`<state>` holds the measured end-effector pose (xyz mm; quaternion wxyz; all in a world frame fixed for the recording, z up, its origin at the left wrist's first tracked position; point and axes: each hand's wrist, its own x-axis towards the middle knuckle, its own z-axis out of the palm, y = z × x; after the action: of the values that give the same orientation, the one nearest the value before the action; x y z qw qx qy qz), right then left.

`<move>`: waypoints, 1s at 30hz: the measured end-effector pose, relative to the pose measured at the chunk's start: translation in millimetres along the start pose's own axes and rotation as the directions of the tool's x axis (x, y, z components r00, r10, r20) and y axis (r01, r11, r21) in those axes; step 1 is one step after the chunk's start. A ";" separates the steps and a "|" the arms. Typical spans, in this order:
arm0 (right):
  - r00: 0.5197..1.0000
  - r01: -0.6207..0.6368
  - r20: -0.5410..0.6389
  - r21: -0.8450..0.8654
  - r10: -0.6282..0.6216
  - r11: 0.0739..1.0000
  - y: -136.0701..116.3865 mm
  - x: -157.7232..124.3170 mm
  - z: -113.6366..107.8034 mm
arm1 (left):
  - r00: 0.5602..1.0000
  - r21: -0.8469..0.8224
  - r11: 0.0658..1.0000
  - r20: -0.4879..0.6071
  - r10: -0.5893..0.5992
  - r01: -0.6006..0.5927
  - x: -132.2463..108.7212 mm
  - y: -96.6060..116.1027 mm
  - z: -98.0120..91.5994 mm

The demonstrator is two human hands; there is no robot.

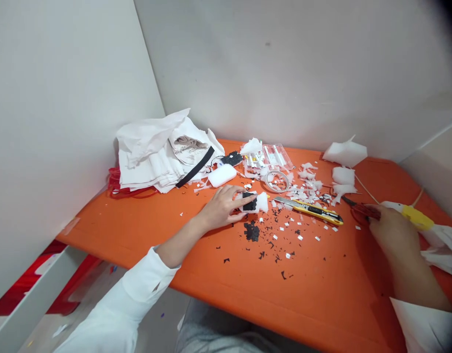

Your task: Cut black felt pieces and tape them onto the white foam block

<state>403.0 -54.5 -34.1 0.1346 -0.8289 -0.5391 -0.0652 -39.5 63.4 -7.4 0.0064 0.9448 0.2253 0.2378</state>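
My left hand [223,205] is closed around a small white foam-like piece [263,201], with the index finger lying across a black patch [250,202] on it. The thumb rests along its near side. At the right, my right hand [394,238] is wrapped round the red handles of a pair of scissors [362,211], whose dark tips point left. Between the hands lies a yellow utility knife [314,211] with its blade out. Just in front of the foam piece sits a small pile of black cut bits [252,231].
White papers [148,162] and a black strip [196,167] lie at the back left of the orange table [218,274]. Behind the knife are a tape roll [277,181], a clear plastic case [279,157] and white fluff [310,184]. A white block [222,175] stands nearby.
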 end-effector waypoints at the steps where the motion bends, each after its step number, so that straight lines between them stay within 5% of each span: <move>1: 1.000 0.019 -0.018 0.007 -0.019 1.000 0.5 -0.1 0.7 | 1.000 0.008 1.000 -0.009 0.012 -0.012 -0.1 -0.4 0.7; 9: 0.993 0.052 -0.105 0.062 -0.045 0.997 7.6 8.9 0.9 | 0.999 0.021 0.999 -0.010 0.033 -0.033 0.1 2.3 1.9; 13: 0.951 0.060 -0.308 0.098 -0.027 0.993 -39.3 0.0 -13.0 | 0.998 -0.068 0.997 -0.042 -0.038 0.035 6.5 2.6 5.6; 16: 0.815 0.509 -0.475 0.313 -0.332 0.802 -107.1 -17.7 -22.8 | 0.991 -0.199 0.974 -0.054 -0.122 0.109 11.2 5.5 11.0; 21: 0.645 0.764 -0.420 0.349 -0.639 0.542 -193.6 -38.7 -23.7 | 0.976 -0.451 0.868 0.034 -0.214 0.206 9.4 18.3 11.0; 30: 0.494 0.868 -0.461 0.314 -0.737 0.385 -194.6 -44.6 -8.2 | 0.971 -0.474 0.848 0.122 -0.204 0.238 4.7 28.6 2.7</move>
<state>207.6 -21.6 -7.7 0.3646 -0.3755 -0.8484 -0.0797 -22.5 40.0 -4.2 0.2779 0.8880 0.2653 0.2528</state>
